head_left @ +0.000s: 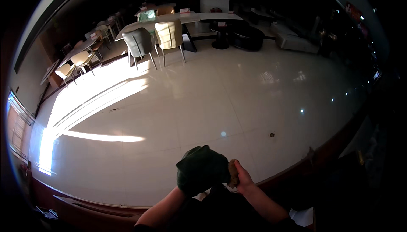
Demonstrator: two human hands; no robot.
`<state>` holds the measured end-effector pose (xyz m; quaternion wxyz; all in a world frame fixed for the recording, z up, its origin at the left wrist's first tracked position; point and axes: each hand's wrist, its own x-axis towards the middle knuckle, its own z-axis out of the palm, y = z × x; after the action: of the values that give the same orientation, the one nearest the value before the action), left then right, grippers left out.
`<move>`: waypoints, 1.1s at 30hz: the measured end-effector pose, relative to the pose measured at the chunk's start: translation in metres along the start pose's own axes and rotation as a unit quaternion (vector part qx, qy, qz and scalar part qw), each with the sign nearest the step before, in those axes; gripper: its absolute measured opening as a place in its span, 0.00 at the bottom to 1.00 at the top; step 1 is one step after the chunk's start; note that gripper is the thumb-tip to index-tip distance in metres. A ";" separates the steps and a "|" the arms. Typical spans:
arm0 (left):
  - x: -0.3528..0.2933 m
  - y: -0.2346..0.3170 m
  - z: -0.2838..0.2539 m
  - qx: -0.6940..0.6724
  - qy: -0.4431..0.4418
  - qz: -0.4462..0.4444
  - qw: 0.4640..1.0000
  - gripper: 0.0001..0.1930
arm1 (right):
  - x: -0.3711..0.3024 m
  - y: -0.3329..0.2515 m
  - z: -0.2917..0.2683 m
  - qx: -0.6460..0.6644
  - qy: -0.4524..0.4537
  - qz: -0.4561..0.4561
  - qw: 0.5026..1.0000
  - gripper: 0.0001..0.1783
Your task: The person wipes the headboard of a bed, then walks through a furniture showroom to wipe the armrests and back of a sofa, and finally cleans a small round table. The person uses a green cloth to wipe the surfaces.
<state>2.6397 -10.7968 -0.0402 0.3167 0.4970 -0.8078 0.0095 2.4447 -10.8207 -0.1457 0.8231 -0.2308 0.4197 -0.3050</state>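
Observation:
A dark green cloth (201, 169) is bunched up in front of my body, with raised folds along its top. It covers my left hand (180, 192), so only the wrist shows below it and the fingers are hidden. Just to the right, my right hand (242, 177) is closed around a small brown lumpy piece (232, 174), its thumb pointing up. That piece meets the right edge of the green cloth; whether the two are joined I cannot tell.
Pale glossy floor tiles (190, 104) stretch ahead, with bright sunlight at left. Farther off stand a grey chair (140, 43), a cream chair (169, 35), a long table (190, 17) and a black round ottoman (247, 38). A reddish-brown ledge (97, 210) runs near me.

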 end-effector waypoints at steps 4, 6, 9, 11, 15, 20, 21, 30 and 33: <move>0.058 -0.074 0.056 -0.114 0.026 0.013 0.993 0.09 | 0.084 -0.034 -0.017 0.078 0.060 0.033 0.995 0.23; 0.094 -0.103 0.072 -0.148 0.009 0.005 0.989 0.10 | 0.119 -0.070 -0.020 0.062 0.026 0.030 0.997 0.26; 0.160 -0.155 0.068 -0.083 -0.065 0.033 0.994 0.08 | 0.185 -0.127 -0.032 -0.008 0.027 0.047 0.999 0.25; 0.202 -0.188 0.063 -0.057 -0.045 0.040 0.997 0.08 | 0.237 -0.170 -0.026 -0.031 0.015 0.019 0.999 0.26; 0.267 -0.272 0.068 0.000 -0.097 -0.027 0.995 0.08 | 0.330 -0.267 0.007 -0.178 -0.062 0.033 0.981 0.21; 0.338 -0.357 0.093 0.083 -0.151 -0.097 0.980 0.11 | 0.458 -0.341 0.054 -0.259 -0.140 0.093 0.951 0.19; 0.347 -0.375 0.104 0.091 -0.142 -0.112 0.979 0.11 | 0.481 -0.356 0.064 -0.278 -0.161 0.101 0.942 0.20; 0.468 -0.574 0.180 0.054 -0.138 -0.116 0.982 0.09 | 0.682 -0.463 0.112 -0.334 -0.079 0.034 0.939 0.22; 0.584 -0.608 0.131 -0.012 -0.067 -0.033 0.997 0.07 | 0.720 -0.547 0.101 -0.237 -0.046 0.043 0.969 0.22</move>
<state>2.8877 -11.6132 -0.0222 0.2681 0.5189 -0.8105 -0.0436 2.6919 -11.6963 -0.1389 0.7755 -0.4147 0.4518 -0.1498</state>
